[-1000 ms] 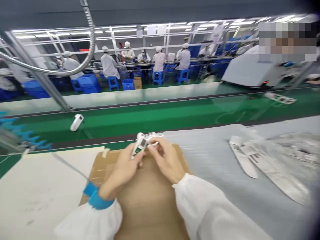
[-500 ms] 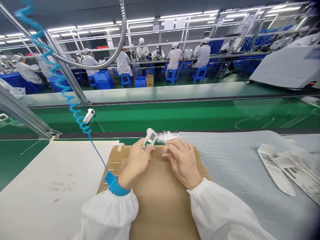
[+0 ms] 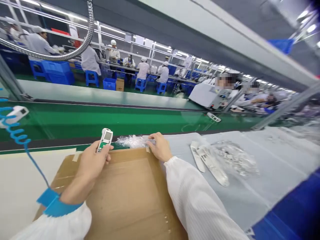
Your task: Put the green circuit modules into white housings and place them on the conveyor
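l hand (image 3: 92, 163), what's in it?
white handheld device (image 3: 105, 140), small screen up top, green strip below. held upright, fingers (image 3: 101, 156) wrapped round its lower end, narrow firm grip. sits just above top edge of cardboard sheet (image 3: 125, 196).
r hand (image 3: 160, 146)?
fingers loosely curled, fingertips (image 3: 150, 142) touching clear plastic wrap (image 3: 132, 141). wrap lies bunched along top edge of cardboard sheet, between both hands. can't tell if it's actually pinched.
anything on l wrist?
yes, blue strap (image 3: 53, 206) w/ coiled blue cord (image 3: 17, 131) running off to left of cardboard sheet.
and r of cardboard sheet?
pale grey mat (image 3: 250, 196), white plastic strips (image 3: 208, 163) + clear bag (image 3: 235, 158) lying on it, near r sleeve (image 3: 197, 200).
beyond cardboard sheet?
green conveyor belt (image 3: 100, 123) runs across, one white unit (image 3: 15, 115) far left on it, another white unit (image 3: 213, 117) further r. past that, co-workers (image 3: 90, 60) in white suits at a long bench, blue stools (image 3: 91, 78) by them.
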The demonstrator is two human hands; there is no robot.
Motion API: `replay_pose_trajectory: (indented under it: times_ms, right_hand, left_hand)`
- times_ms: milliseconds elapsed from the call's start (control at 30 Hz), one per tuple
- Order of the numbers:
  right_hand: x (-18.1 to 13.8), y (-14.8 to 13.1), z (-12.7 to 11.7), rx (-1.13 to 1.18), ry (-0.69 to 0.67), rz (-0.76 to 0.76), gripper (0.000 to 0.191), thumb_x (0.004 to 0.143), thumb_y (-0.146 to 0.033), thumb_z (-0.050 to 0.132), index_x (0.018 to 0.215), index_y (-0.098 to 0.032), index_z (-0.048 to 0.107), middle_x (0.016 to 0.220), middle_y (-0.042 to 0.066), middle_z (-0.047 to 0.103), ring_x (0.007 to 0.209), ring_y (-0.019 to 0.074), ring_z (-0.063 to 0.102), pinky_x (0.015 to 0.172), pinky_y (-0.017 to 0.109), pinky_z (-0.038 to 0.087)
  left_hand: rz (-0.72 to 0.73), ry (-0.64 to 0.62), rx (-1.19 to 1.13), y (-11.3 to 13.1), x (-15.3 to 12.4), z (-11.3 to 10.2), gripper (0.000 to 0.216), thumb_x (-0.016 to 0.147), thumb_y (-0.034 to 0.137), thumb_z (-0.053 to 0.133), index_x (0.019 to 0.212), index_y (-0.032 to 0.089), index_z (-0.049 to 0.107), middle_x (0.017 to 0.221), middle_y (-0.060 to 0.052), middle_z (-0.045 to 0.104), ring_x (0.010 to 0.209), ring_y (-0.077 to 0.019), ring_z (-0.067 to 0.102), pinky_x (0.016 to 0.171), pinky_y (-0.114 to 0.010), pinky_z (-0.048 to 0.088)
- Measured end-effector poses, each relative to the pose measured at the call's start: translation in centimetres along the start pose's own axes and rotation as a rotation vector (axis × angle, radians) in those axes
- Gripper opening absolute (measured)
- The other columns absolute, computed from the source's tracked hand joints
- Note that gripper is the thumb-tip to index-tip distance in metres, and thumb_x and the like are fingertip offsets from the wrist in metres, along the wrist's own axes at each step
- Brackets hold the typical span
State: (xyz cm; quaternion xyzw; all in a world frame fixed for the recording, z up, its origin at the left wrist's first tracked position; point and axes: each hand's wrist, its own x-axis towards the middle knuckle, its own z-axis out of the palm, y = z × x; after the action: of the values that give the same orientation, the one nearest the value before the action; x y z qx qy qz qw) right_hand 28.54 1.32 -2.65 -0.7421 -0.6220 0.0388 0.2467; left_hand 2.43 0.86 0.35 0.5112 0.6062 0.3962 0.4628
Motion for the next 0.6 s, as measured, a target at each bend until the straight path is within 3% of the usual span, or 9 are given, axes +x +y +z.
replay_pose_trajectory:
  times_ms: [100, 167, 233, 300, 367, 433, 600]
  right_hand:
    - [-1.2, 4.9, -4.5, -0.131, 0.024, 0.098, 0.022, 0.089, -0.026, 0.057, 0.108, -0.022, 0.066, 0.119, 0.008, 0.065, 0.106, 0.0211, 0.061, 0.089, 0.035, 0.043]
    - [-2.5, 8.9, -8.1, -0.232, 0.040, 0.215, 0.023, 0.087, -0.026, 0.058, 0.107, -0.018, 0.067, 0.120, 0.014, 0.064, 0.109, 0.0259, 0.061, 0.092, 0.040, 0.043]
    - [-3.9, 12.8, -11.3, -0.325, 0.040, 0.369, 0.019, 0.081, -0.029, 0.064, 0.095, -0.016, 0.069, 0.111, 0.019, 0.066, 0.105, 0.0330, 0.062, 0.088, 0.047, 0.044]
    - [-5.1, 15.9, -13.2, -0.379, 0.016, 0.494, 0.015, 0.073, -0.031, 0.072, 0.079, -0.017, 0.068, 0.091, 0.016, 0.068, 0.096, 0.0357, 0.064, 0.083, 0.048, 0.046]
    - [-6.0, 17.9, -13.9, -0.392, -0.031, 0.551, 0.017, 0.070, -0.032, 0.074, 0.065, -0.019, 0.063, 0.071, 0.011, 0.065, 0.085, 0.0339, 0.066, 0.077, 0.044, 0.047]
    - [-6.3, 19.0, -13.5, -0.384, -0.073, 0.547, 0.022, 0.073, -0.033, 0.073, 0.060, -0.020, 0.060, 0.063, 0.009, 0.062, 0.080, 0.0313, 0.067, 0.076, 0.039, 0.047]
    - [-6.4, 19.5, -12.2, -0.389, -0.069, 0.509, 0.015, 0.077, -0.031, 0.068, 0.068, -0.021, 0.062, 0.074, 0.011, 0.067, 0.087, 0.0324, 0.068, 0.077, 0.038, 0.046]
  left_hand:
    - [-0.017, -0.013, 0.000, -0.3, 0.2, -0.1, 0.033, 0.079, 0.047, 0.060, 0.096, 0.020, 0.066, 0.060, -0.001, 0.061, 0.056, -0.0167, 0.055, 0.048, -0.023, 0.035]
    - [-0.012, -0.023, -0.006, -0.3, 0.2, -0.1, 0.033, 0.080, 0.048, 0.058, 0.097, 0.021, 0.066, 0.061, -0.001, 0.062, 0.058, -0.0175, 0.056, 0.049, -0.024, 0.034]
    - [-0.015, -0.026, -0.005, -0.2, 0.1, 0.1, 0.032, 0.081, 0.048, 0.057, 0.097, 0.021, 0.066, 0.061, -0.001, 0.063, 0.058, -0.0180, 0.057, 0.049, -0.024, 0.033]
    - [-0.024, -0.026, 0.017, 0.0, -0.1, 0.2, 0.030, 0.081, 0.046, 0.056, 0.096, 0.021, 0.066, 0.061, -0.001, 0.064, 0.058, -0.0182, 0.057, 0.050, -0.025, 0.033]
    - [-0.023, -0.032, 0.049, 0.2, -0.2, 0.2, 0.028, 0.083, 0.045, 0.055, 0.095, 0.022, 0.066, 0.062, -0.001, 0.065, 0.059, -0.0182, 0.058, 0.052, -0.026, 0.035]
    - [-0.014, -0.043, 0.072, 0.4, -0.3, 0.2, 0.027, 0.084, 0.044, 0.054, 0.094, 0.022, 0.065, 0.062, -0.001, 0.065, 0.059, -0.0182, 0.058, 0.054, -0.026, 0.037]
    - [-0.009, -0.045, 0.085, 0.1, -0.1, 0.1, 0.026, 0.083, 0.043, 0.054, 0.094, 0.021, 0.065, 0.062, -0.001, 0.065, 0.059, -0.0189, 0.059, 0.055, -0.028, 0.037]
